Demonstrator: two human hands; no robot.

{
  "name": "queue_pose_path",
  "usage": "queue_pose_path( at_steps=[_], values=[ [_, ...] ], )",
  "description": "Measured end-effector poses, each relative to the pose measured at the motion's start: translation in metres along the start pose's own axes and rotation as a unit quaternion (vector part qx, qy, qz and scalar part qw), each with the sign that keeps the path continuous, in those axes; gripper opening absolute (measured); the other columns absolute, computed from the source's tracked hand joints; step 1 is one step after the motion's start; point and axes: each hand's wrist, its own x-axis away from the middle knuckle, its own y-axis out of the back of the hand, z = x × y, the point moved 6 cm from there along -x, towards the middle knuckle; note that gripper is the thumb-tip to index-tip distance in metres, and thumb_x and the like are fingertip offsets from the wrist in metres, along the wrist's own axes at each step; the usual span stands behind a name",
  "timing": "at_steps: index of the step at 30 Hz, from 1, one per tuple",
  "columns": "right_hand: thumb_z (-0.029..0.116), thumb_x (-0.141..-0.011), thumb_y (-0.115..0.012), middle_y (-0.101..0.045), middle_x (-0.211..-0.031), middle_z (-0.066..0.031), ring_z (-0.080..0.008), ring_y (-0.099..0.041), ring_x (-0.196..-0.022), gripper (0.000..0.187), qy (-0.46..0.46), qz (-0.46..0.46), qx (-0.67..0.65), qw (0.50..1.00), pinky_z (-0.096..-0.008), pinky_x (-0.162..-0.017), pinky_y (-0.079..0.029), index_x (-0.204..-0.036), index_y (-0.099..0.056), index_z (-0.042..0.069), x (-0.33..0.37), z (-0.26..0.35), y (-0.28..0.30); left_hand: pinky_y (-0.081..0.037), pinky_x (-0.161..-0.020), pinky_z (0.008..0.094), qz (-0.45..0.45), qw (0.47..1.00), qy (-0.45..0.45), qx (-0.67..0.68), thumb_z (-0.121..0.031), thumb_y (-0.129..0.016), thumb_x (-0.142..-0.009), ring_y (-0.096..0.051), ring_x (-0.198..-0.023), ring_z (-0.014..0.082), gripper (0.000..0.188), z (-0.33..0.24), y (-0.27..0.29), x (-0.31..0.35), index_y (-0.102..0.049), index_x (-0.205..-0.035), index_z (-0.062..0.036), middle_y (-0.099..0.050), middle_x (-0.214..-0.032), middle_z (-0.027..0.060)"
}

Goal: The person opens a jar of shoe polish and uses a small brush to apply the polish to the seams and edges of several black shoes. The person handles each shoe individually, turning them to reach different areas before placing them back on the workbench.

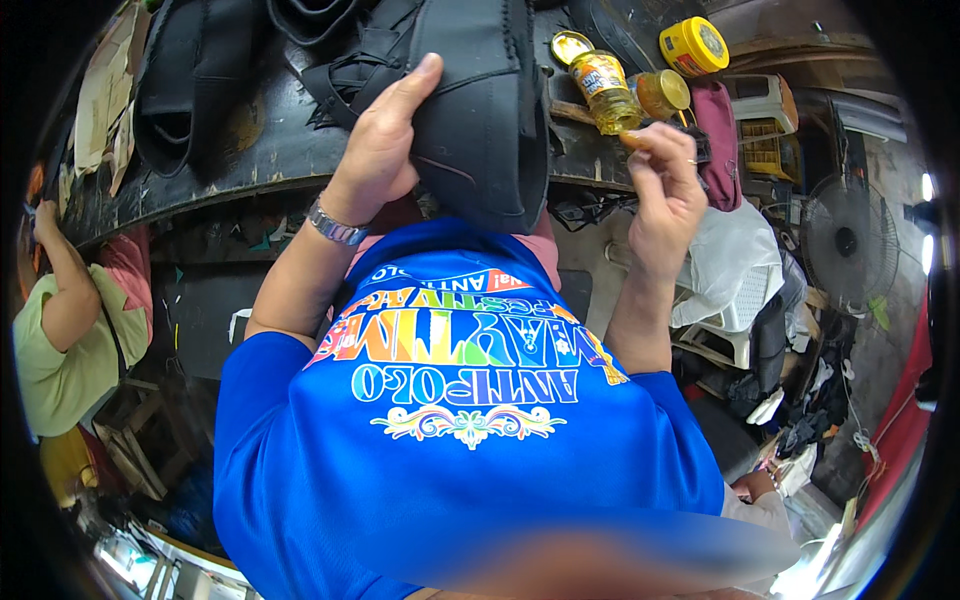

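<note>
My left hand (pixel 385 140) is closed on a black stitched fabric piece (pixel 478 110), with the thumb on top and the other fingers out of sight beneath. The piece hangs over the table's near edge in front of me. Farther right, my right hand (pixel 665 195) is raised with its fingers curled and pinched together. A small orange-brown bit shows at its fingertips, too small to name. Just beyond them is a clear jar (pixel 605 95) with yellow contents and a printed label. A second, amber jar (pixel 662 95) is beside it.
More black stitched pieces (pixel 195 80) lie on the dark worktable (pixel 250 150). A yellow tub (pixel 693 47) stands at the far right. Right of me are a white plastic chair (pixel 735 310) and a standing fan (pixel 848 240). Another person (pixel 85 330) sits at the left.
</note>
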Motion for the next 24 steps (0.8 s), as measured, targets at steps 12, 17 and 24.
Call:
queue_pose_path(
  at_steps=[12,17,24],
  values=[
    [-0.013,-0.091,-0.058,-0.056,-0.13,-0.0147,-0.0249,-0.065,-0.113,0.029,0.215,0.163,0.047,0.962,-0.0347,-0.098,-0.051,-0.112,-0.073,0.0,-0.032,0.047,-0.08,-0.059,-0.085,0.0291,-0.024,0.996,-0.015,-0.082,-0.035,-0.051,-0.108,-0.072,-0.1,0.0183,0.044,-0.002,-0.018,0.006,-0.061,-0.126,0.0041,-0.071,-0.114,0.0154],
    [-0.015,-0.089,-0.057,-0.057,-0.128,-0.0152,-0.0244,-0.066,-0.111,0.03,0.198,0.156,0.069,0.965,-0.0345,-0.098,-0.051,-0.111,-0.072,-0.001,-0.031,0.044,-0.08,-0.06,-0.084,0.0287,-0.019,0.996,-0.014,-0.082,-0.034,-0.052,-0.107,-0.073,-0.098,0.0184,0.044,-0.001,-0.019,0.006,-0.06,-0.127,0.0041,-0.071,-0.115,0.0152],
    [-0.014,-0.09,-0.056,-0.058,-0.126,-0.0152,-0.0249,-0.068,-0.11,0.026,0.204,0.158,0.087,0.962,-0.0339,-0.097,-0.053,-0.108,-0.071,-0.001,-0.033,0.043,-0.075,-0.06,-0.083,0.0285,-0.03,0.997,-0.007,-0.074,-0.033,-0.054,-0.106,-0.073,-0.096,0.0174,0.041,0.002,-0.016,0.004,-0.061,-0.125,0.0031,-0.071,-0.112,0.0141]
  ],
)
